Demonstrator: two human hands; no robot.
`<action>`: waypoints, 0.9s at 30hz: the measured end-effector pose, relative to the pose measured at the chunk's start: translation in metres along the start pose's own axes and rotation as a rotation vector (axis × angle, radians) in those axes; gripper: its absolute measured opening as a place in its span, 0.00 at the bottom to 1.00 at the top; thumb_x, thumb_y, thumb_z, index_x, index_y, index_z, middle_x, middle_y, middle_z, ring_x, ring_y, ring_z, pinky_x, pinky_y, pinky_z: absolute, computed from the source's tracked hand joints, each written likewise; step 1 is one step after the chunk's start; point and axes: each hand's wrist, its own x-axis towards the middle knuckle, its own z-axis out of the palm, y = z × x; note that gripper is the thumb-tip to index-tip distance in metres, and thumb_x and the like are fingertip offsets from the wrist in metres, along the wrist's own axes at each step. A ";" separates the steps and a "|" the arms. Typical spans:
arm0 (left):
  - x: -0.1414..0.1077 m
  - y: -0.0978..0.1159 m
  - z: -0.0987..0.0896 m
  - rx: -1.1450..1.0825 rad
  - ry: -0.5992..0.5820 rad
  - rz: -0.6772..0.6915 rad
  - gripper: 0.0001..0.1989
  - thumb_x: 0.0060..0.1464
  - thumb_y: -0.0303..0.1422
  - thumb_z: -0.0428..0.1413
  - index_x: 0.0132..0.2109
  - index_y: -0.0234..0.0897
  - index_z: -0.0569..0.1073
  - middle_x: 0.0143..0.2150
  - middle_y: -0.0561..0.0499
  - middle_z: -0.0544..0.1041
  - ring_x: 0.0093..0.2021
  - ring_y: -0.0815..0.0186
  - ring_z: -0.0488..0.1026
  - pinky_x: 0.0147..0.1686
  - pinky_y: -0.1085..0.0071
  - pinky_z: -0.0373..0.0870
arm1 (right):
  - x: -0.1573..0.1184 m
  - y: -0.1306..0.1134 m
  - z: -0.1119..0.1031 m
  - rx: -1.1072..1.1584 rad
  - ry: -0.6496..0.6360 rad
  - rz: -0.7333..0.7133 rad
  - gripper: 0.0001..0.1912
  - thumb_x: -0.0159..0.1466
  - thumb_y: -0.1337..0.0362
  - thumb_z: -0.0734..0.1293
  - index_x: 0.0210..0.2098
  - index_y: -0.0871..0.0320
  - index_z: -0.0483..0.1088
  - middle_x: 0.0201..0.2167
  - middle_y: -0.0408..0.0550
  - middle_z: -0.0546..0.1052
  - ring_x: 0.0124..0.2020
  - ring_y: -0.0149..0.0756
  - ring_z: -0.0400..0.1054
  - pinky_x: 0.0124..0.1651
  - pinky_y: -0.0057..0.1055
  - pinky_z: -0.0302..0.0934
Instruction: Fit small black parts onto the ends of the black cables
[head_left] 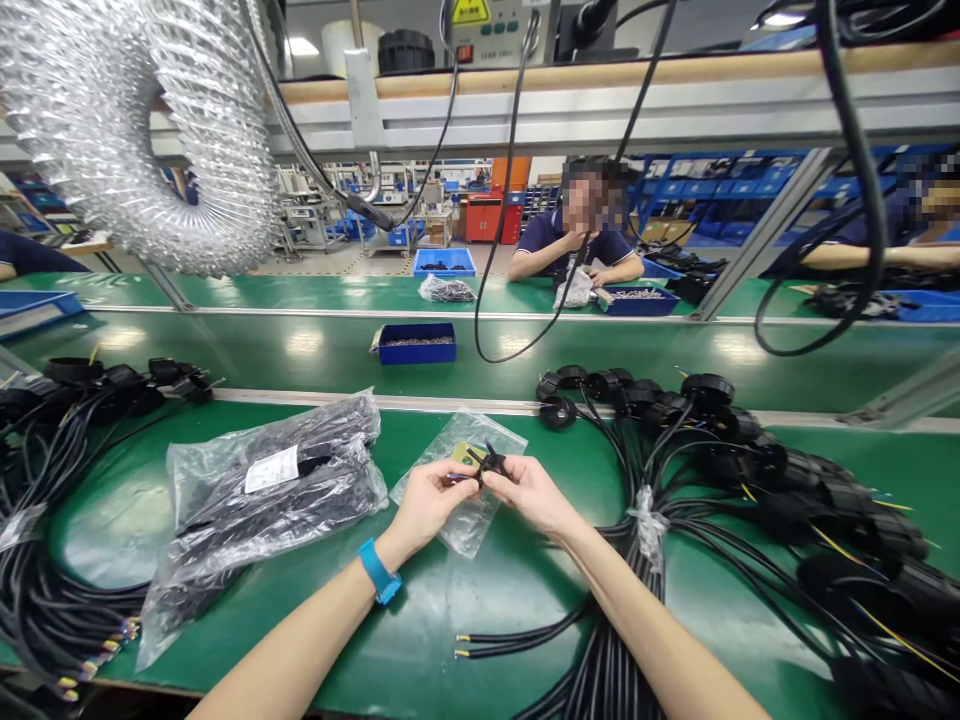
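Near the middle of the green bench, my left hand (439,497) and my right hand (531,490) meet with closed fingers around a small black part (489,461) that has thin prongs sticking up. Its exact shape is partly covered by my fingertips. Beneath and behind the hands lies a clear plastic bag (469,530) with a yellowish piece (465,455) showing at it. A blue band (379,572) circles my left wrist.
A large plastic bag of black parts (300,490) lies left. Bundled black cables with round housings (649,530) lie right, another bundle (45,520) far left. A blue bin (417,344) stands beyond; a person (574,225) sits opposite. Silver ducting (217,150) and cables hang overhead.
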 end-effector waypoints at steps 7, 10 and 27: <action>0.002 -0.002 0.000 0.067 0.013 0.012 0.15 0.48 0.36 0.62 0.39 0.28 0.75 0.38 0.43 0.76 0.35 0.64 0.75 0.40 0.68 0.72 | 0.003 0.007 0.004 0.029 -0.025 -0.001 0.24 0.57 0.48 0.67 0.24 0.62 0.56 0.18 0.39 0.56 0.20 0.23 0.47 0.24 0.26 0.39; 0.003 0.000 0.004 0.038 0.045 0.047 0.20 0.51 0.37 0.61 0.48 0.29 0.72 0.42 0.43 0.75 0.40 0.64 0.74 0.43 0.67 0.71 | 0.005 0.002 -0.006 -0.043 0.038 -0.081 0.22 0.59 0.50 0.65 0.24 0.63 0.58 0.19 0.41 0.58 0.22 0.25 0.49 0.25 0.26 0.43; -0.068 0.007 0.045 1.036 -0.750 0.185 0.13 0.54 0.44 0.57 0.34 0.38 0.69 0.34 0.54 0.72 0.34 0.68 0.66 0.34 0.71 0.55 | 0.080 0.035 -0.101 -1.250 0.554 -0.014 0.09 0.66 0.71 0.56 0.38 0.66 0.67 0.39 0.58 0.71 0.40 0.43 0.64 0.43 0.35 0.53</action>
